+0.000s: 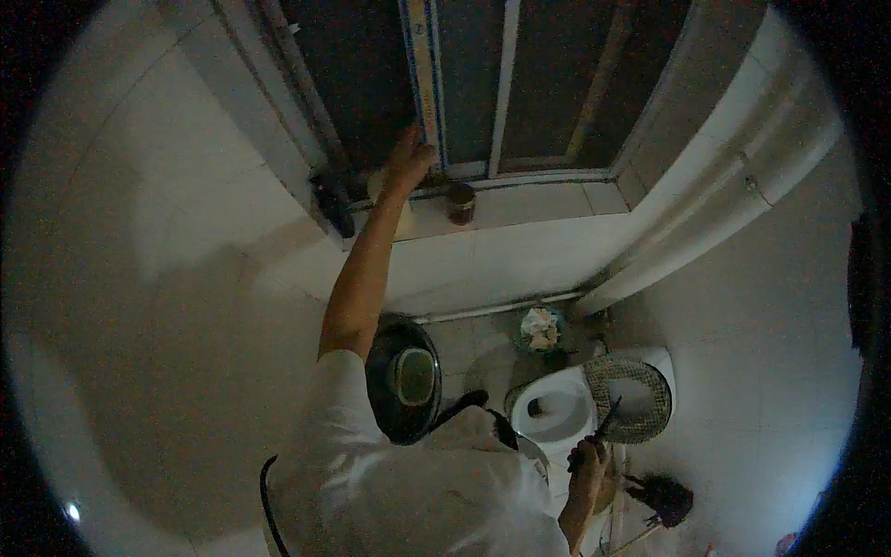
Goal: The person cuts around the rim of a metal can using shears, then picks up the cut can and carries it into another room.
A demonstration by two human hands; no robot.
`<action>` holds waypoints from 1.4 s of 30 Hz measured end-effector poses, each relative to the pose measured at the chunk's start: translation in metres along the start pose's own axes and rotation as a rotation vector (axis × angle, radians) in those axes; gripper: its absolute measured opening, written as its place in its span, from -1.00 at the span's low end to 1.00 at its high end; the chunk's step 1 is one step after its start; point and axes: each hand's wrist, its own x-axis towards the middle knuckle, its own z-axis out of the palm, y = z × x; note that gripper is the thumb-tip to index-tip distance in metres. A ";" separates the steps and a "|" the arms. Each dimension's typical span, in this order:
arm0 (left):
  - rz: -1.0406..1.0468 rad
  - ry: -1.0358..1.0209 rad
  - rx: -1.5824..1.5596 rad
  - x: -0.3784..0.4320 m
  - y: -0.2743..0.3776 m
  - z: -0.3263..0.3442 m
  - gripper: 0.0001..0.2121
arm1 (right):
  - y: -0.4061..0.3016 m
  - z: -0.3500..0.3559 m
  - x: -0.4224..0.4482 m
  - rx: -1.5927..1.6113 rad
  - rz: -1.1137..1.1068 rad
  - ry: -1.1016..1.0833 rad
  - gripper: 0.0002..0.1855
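My left hand (412, 163) is stretched up to the window, at the lower part of the upright window frame strip (423, 76) with a blue-edged film on it. Whether its fingers grip the strip is not clear. A brown jar or cup (460, 203) stands on the tiled sill just right of that hand. Low at the right, my right hand (588, 456) is closed around a thin dark tool (610, 416), whose kind I cannot tell. The tool points up over the raised, fabric-covered seat (647, 432) of the white toilet (557, 414).
A dark round basin (390, 428) with a lighter oval basin (415, 377) in it is below my left arm. A bin (541, 328) full of crumpled paper stands by the wall. A dark bottle-like object (334, 207) is at the sill's left end. Large pipes (724, 223) run along the right wall.
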 end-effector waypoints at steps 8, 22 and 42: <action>0.307 0.115 0.261 0.026 -0.041 0.002 -0.32 | 0.005 0.012 0.003 0.087 -0.051 -0.021 -0.73; 0.240 0.007 0.186 0.016 -0.042 0.037 -0.27 | 0.001 -0.012 0.009 -0.095 0.056 0.049 -0.74; 0.217 0.164 -0.395 0.005 -0.234 -0.010 -0.41 | 0.019 0.031 -0.008 0.125 0.055 0.107 -0.79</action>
